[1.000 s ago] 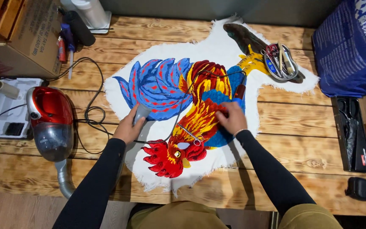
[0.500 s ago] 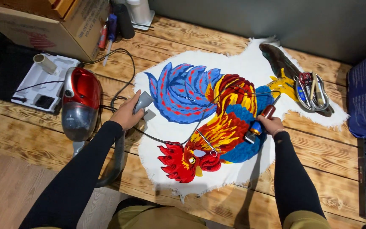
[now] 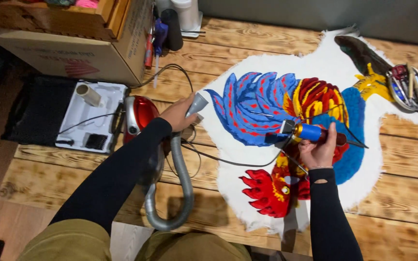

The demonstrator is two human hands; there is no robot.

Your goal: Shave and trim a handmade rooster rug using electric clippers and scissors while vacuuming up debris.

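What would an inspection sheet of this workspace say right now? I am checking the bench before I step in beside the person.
Surface: plank wooden floor, bare boards between items.
Job's things: rooster rug lying flat; blue-handled trimmer; grey vacuum nozzle.
Clutter: metal tray of tools on the rug's far corner; white accessory tray; cardboard box.
Hands: left hand grips the nozzle; right hand grips the trimmer, fingers wrapped around it.
Cables: black cord loops from the trimmer across the boards; grey hose curls off the red vacuum.
Surroundings: grey wall behind.
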